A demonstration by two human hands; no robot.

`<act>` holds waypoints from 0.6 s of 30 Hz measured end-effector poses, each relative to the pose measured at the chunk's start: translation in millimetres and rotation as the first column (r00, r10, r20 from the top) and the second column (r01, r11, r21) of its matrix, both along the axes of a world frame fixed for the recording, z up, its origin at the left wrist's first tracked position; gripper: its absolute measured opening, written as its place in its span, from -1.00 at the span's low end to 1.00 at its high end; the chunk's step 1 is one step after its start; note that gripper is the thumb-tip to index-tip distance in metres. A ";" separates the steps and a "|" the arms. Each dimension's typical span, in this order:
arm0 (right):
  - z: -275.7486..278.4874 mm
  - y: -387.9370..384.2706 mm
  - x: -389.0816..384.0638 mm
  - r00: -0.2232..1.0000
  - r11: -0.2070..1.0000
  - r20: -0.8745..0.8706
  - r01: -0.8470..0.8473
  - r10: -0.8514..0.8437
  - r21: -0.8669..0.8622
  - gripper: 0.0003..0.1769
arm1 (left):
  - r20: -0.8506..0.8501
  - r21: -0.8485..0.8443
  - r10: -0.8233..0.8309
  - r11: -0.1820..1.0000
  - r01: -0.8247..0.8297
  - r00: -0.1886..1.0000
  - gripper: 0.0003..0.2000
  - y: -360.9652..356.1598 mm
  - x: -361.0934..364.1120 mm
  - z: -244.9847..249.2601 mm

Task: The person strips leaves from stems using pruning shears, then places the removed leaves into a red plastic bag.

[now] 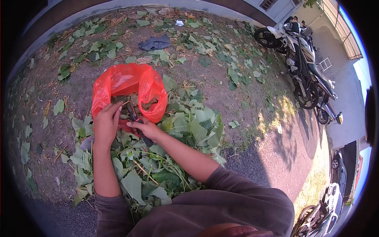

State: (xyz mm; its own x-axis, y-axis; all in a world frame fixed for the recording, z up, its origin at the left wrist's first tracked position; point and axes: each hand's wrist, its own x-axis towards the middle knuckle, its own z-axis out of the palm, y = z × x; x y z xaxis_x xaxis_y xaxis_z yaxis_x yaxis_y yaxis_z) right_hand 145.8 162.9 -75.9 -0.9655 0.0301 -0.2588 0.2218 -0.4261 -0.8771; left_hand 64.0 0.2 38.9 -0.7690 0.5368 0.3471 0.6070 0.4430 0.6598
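Head view: right hand [147, 130] closed round pruning shears [134, 115], long axis slanting up-left at mouth of red bag [115, 81]. Left hand [106, 121], fingers narrow, pinches thin twig [125, 103], which points up-right, near shears' tips. Whether they touch, I cannot tell.

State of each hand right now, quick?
Left hand: closed, apparently pinching a thin stem.
Right hand: closed, holding dark hand pruners by the handles.
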 end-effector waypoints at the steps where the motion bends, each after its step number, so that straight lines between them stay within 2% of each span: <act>1: -1.3 0.7 -0.2 1.000 1.000 -0.001 0.000 0.000 -0.001 -0.77 | -0.007 0.013 0.017 1.000 -0.016 1.000 -0.76 0.3 -0.1 -0.9; 3: -1.0 2.8 -0.4 0.997 0.990 -0.044 -0.064 0.070 0.128 -0.72 | 0.043 0.014 -0.010 1.000 0.009 0.999 -0.76 0.9 -0.4 -2.5; 4: 0.4 4.0 0.1 0.997 0.990 -0.043 -0.064 0.070 0.127 -0.72 | 0.093 0.015 -0.037 0.999 0.036 0.995 -0.77 1.1 -0.3 -3.8; 6: 1.9 6.0 0.9 0.996 0.996 -0.019 -0.087 0.088 0.025 -0.68 | 0.080 0.014 -0.059 0.998 0.058 0.995 -0.77 2.1 -0.4 -10.5; 11: 4.7 5.8 1.9 0.998 0.997 -0.014 -0.069 0.069 0.019 -0.66 | 0.086 -0.024 -0.081 0.996 0.083 0.993 -0.80 1.7 1.4 -10.0; 13: 5.1 5.2 1.5 0.997 0.997 -0.015 -0.073 0.073 0.012 -0.66 | 0.176 -0.048 -0.034 0.998 0.043 0.984 -0.84 2.8 3.1 -4.6; 18: 2.5 7.8 -2.0 0.993 0.992 0.007 -0.115 0.115 -0.052 -0.66 | 0.140 -0.062 0.007 0.998 0.002 0.990 -0.87 5.4 3.4 -7.2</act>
State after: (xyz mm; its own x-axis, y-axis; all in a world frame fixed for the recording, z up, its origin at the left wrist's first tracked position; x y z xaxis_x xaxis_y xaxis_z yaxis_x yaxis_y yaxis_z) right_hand 143.8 170.7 -73.4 -0.9592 -0.0947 -0.2666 0.2804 -0.4420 -0.8521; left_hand 67.4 5.6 31.7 -0.8089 0.5522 0.2019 0.5093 0.4867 0.7097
